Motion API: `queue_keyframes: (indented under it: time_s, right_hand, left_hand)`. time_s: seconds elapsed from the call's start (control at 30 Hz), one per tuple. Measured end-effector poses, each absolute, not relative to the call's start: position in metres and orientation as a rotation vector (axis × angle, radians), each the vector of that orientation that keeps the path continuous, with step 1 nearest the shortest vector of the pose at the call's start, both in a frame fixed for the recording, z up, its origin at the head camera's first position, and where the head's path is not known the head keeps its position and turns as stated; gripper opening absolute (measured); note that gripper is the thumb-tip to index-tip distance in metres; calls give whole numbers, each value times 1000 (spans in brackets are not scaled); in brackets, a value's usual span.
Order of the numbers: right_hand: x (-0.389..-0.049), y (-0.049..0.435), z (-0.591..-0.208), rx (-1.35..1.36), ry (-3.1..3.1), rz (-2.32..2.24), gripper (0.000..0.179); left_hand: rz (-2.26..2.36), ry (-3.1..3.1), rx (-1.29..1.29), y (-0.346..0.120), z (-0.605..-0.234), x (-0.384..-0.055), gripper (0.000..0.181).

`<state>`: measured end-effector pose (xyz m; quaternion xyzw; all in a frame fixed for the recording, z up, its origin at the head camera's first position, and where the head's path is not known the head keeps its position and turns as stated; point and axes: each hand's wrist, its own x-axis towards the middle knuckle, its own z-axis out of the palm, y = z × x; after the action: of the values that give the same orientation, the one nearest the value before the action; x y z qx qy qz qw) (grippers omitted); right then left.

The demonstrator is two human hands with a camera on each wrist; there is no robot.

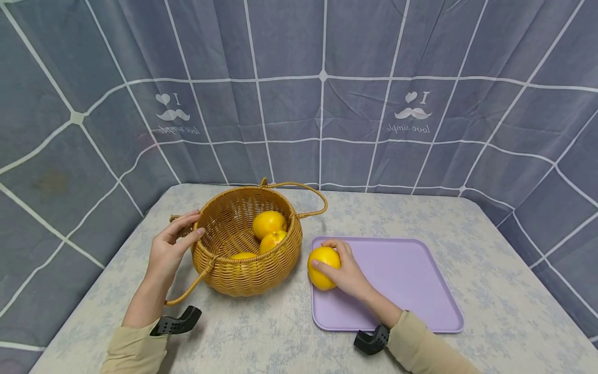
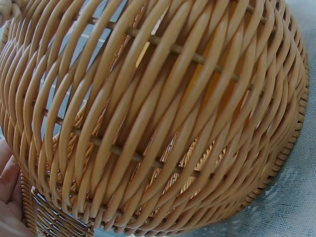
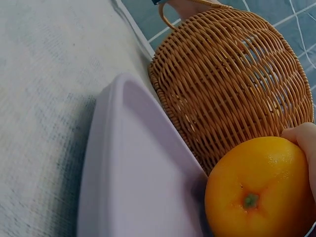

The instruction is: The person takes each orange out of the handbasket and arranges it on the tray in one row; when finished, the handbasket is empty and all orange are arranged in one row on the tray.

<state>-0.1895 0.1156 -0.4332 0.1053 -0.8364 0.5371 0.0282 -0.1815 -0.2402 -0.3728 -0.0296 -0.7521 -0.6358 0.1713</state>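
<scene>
A wicker basket [image 1: 254, 275] with two looped handles stands left of the table's middle. My left hand [image 1: 172, 244] holds its left rim, fingertips and thumb at the edge. Inside lie three visible oranges, such as the rear orange [image 1: 269, 224]; the nearest is mostly hidden by the front wall. My right hand [image 1: 343, 270] grips another orange [image 1: 321, 274] above the left edge of a lilac tray [image 1: 397, 280]. In the right wrist view that orange [image 3: 256, 190] shows its green stem end, with the basket beyond it. Close wickerwork of the basket [image 2: 148, 118] fills the left wrist view.
A pale patterned cloth [image 1: 261, 332] covers the table. Behind it and at both sides hangs a grey-blue curtain [image 1: 289, 114] with white lines. One basket handle [image 1: 313, 200] sticks out towards the back right, another [image 1: 187, 291] towards the front left.
</scene>
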Motion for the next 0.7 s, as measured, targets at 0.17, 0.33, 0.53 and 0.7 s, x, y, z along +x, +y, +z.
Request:
queue_keyframes:
  time_s: [0.17, 0.33, 0.53, 0.7]
  right_hand:
    - [-187, 116, -431, 255, -2672, 1407, 43]
    - [-187, 119, -427, 206, -2814, 1247, 56]
    - [-187, 122, -420, 241, -2876, 1181, 73]
    - [-188, 125, -416, 294, -2864, 1192, 75]
  left_hand:
    - [-1810, -2136, -86, -240, -373, -181, 41]
    - [-1806, -2145, -73, -240, -373, -181, 42]
    - [-1816, -2134, -86, -240, -373, -182, 42]
    - [-1800, -2148, -72, -241, -373, -182, 42]
